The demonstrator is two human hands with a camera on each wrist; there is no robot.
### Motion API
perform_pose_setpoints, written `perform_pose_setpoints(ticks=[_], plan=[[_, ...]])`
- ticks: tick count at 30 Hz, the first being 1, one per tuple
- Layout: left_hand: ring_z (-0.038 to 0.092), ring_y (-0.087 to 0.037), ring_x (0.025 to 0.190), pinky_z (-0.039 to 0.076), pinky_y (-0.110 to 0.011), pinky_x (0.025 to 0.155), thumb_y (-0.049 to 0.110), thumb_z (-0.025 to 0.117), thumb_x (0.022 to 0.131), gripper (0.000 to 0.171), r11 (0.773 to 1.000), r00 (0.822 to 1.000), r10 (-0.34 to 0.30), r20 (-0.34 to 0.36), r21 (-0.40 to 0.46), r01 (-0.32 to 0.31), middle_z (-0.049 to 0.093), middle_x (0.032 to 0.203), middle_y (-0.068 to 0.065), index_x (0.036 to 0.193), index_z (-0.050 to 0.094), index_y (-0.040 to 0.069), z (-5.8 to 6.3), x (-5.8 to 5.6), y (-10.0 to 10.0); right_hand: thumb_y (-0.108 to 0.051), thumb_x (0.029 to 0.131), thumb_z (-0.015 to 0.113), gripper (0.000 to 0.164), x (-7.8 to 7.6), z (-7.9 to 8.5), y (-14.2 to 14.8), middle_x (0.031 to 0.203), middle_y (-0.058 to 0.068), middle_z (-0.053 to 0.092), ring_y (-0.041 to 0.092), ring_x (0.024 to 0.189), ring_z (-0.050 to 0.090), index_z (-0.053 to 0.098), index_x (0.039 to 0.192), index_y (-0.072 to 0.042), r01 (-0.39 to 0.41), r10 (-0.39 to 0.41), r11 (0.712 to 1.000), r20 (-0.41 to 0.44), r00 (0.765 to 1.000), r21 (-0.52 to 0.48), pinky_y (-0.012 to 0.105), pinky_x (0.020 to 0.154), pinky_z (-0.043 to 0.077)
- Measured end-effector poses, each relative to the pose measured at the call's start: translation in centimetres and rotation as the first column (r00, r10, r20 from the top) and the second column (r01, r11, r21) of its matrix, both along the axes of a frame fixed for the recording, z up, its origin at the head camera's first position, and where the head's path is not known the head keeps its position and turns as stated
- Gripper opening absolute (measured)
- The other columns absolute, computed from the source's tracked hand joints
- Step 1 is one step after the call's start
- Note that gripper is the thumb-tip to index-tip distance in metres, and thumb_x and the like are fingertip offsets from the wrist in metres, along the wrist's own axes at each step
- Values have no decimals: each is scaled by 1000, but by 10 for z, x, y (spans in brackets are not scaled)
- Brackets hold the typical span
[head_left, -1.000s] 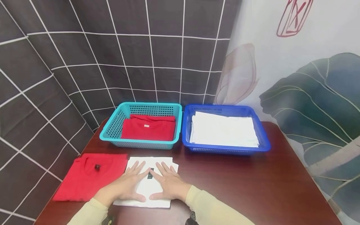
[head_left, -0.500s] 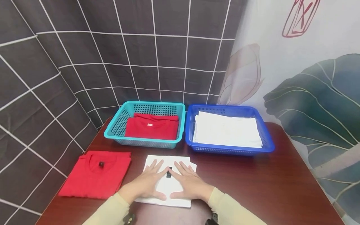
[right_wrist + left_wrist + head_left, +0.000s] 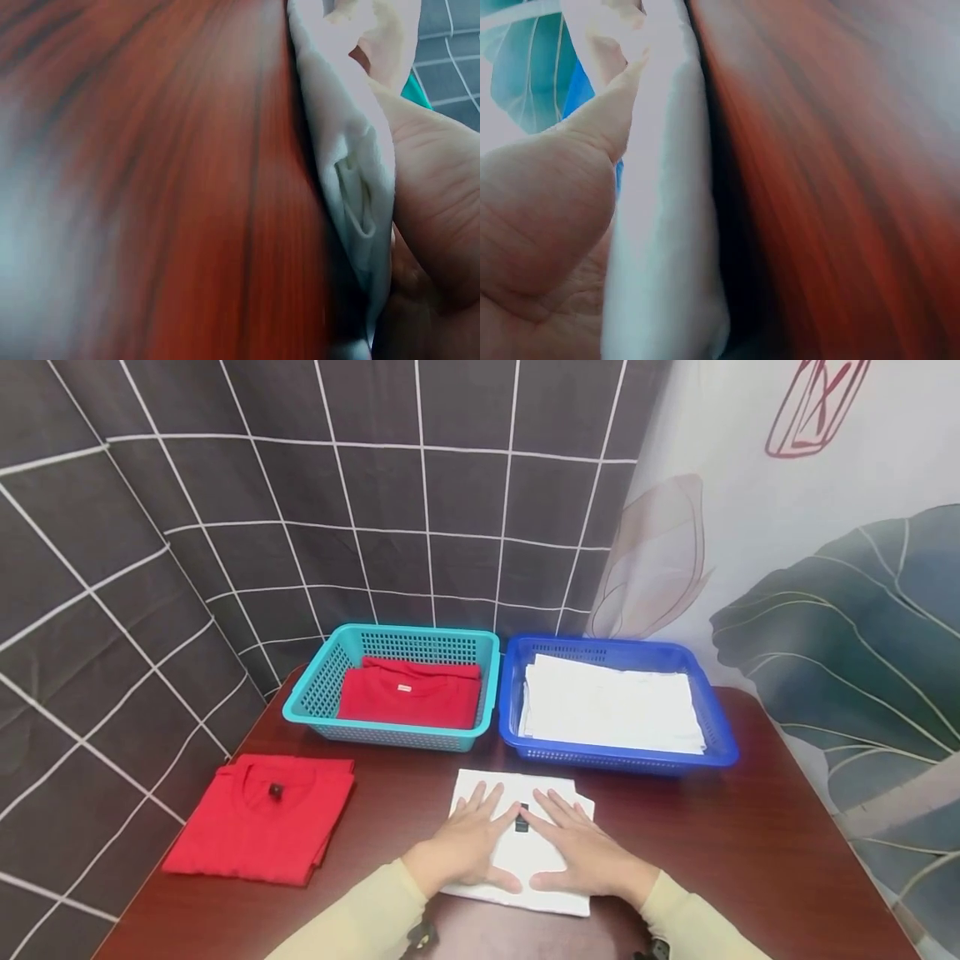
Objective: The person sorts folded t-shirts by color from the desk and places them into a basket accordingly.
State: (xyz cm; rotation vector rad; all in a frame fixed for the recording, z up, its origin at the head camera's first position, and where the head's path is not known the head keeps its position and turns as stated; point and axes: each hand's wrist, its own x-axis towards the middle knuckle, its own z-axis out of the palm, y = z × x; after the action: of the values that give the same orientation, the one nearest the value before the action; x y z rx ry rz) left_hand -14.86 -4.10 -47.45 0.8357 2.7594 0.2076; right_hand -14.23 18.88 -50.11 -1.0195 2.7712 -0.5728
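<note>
A folded white T-shirt (image 3: 525, 789) with a dark neck label lies on the table in front of the person. Both hands rest flat on it with fingers spread, the left hand (image 3: 472, 843) on its left half and the right hand (image 3: 581, 852) on its right half. Their index fingertips come together by the label. In the left wrist view the shirt's folded edge (image 3: 664, 202) runs beside the thumb and palm. The right wrist view shows the fold's layered end (image 3: 356, 180) close over the wood, with the right palm (image 3: 442, 202) against it.
A folded red T-shirt (image 3: 258, 827) lies at the table's left. Behind stand a turquoise basket (image 3: 390, 733) holding folded red shirts (image 3: 408, 700) and, touching distance to its right, a blue basket (image 3: 622, 760) with folded white clothes (image 3: 611, 706). Brown table (image 3: 720, 852) extends to the right.
Both hands have slid the white T-shirt to the right across the table, away from the red T-shirt, keeping their flat pose. The view has shifted slightly.
</note>
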Motion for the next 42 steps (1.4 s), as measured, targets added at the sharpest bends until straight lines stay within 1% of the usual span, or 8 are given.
perform_pose_setpoints(ticks=[8,15,25,30,33,37,40,42], plan=[[9,-38,145,23,-57,111,81,60,66,110,1000,1000,-28,-1,-9,28,14,159,-13,153,28,22,2,-2,21,-67,82,58,90,1,7,21,158,14,16,38,144,14,28,153,-21,-7,7,1000,0,1000,-18,67,106,18],[16,-33,145,27,-52,111,75,63,72,101,995,998,-68,1,67,68,18,159,-10,152,31,24,6,-7,0,-62,80,65,83,4,16,24,156,17,24,39,141,23,42,147,-19,64,-62,991,21,998,-119,62,105,28],[34,-35,136,40,-55,101,52,73,78,87,946,985,169,32,275,-171,36,150,-14,149,37,18,25,0,-51,-54,81,71,73,26,45,59,132,16,54,30,113,57,54,137,-10,377,-379,906,29,925,-190,50,90,48],[45,-33,127,41,-53,100,47,71,82,81,932,981,188,43,307,-192,50,139,-13,147,39,12,20,3,-57,-46,83,72,71,27,46,66,120,14,61,17,91,62,51,136,-4,438,-394,876,223,892,-203,32,72,52],[49,-32,124,41,-51,100,44,71,84,77,918,981,178,76,345,-194,54,135,-13,145,42,7,14,5,-55,-36,85,73,69,25,43,62,119,19,58,20,89,62,47,138,0,477,-334,833,433,837,-279,30,67,54],[52,-31,121,42,-50,99,41,71,85,72,882,975,178,130,418,-217,55,132,-18,141,46,3,7,8,-49,-27,88,71,69,21,37,54,121,23,48,25,91,59,39,142,2,587,-243,729,669,702,-351,37,68,57],[57,-29,108,49,-46,88,38,73,83,71,815,948,221,229,490,-308,55,127,-18,140,47,4,2,9,-44,-24,88,71,71,18,33,50,120,23,43,26,92,56,35,144,0,658,-210,659,751,626,-364,42,71,56],[57,-26,100,51,-41,80,36,74,83,71,743,910,241,337,539,-396,55,123,-17,141,47,6,0,8,-41,-23,89,71,71,17,32,48,118,23,43,26,92,56,33,145,0,687,-193,625,779,596,-371,43,72,56]])
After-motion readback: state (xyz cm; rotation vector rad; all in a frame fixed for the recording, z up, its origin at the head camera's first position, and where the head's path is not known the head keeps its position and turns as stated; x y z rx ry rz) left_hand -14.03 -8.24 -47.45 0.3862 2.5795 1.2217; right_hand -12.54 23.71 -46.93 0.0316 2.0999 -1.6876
